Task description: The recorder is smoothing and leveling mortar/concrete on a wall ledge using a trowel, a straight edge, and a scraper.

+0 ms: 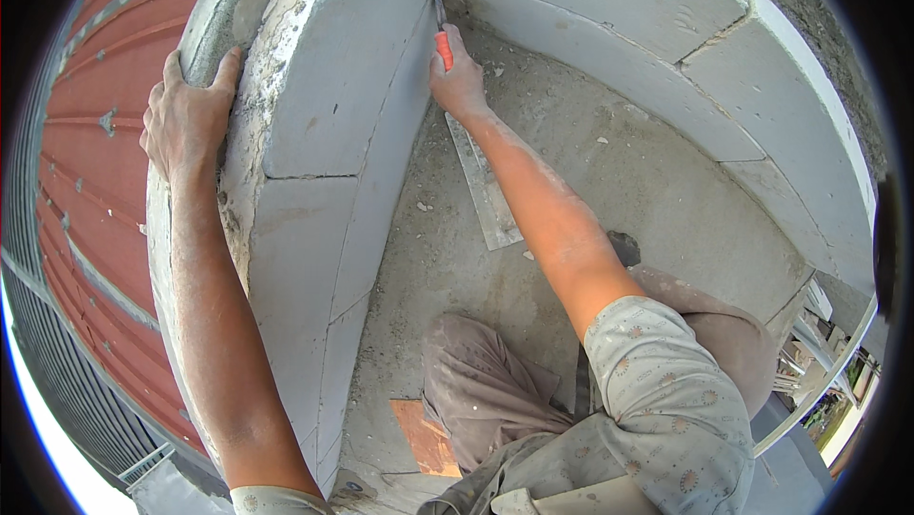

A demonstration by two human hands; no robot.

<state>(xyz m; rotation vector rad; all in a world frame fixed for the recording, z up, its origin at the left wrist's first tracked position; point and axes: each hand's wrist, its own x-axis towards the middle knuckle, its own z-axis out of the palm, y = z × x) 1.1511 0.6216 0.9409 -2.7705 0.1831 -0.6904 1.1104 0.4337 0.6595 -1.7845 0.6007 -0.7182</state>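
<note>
My right hand [459, 82] is closed round the red handle of a small trowel [439, 12]. Its narrow grey metal blade points away from me into the far corner, close to the base of the left block wall [328, 115]. I see the blade nearly edge-on, so its full shape is hidden. My left hand [188, 120] rests on the rough concrete ledge [217, 34] along the outer side of that wall, fingers apart and holding no tool. Below my right forearm lies a flat, mortar-smeared metal strip [484, 193] on the floor.
A second wall of pale blocks [609, 15] curves along the far right. Small crumbs dot the grey concrete floor [552, 125]. A brown board [426, 439] lies by my knee. Red metal roofing [124, 134] drops away beyond the left wall. A pale curved rail [819, 377] is at the right.
</note>
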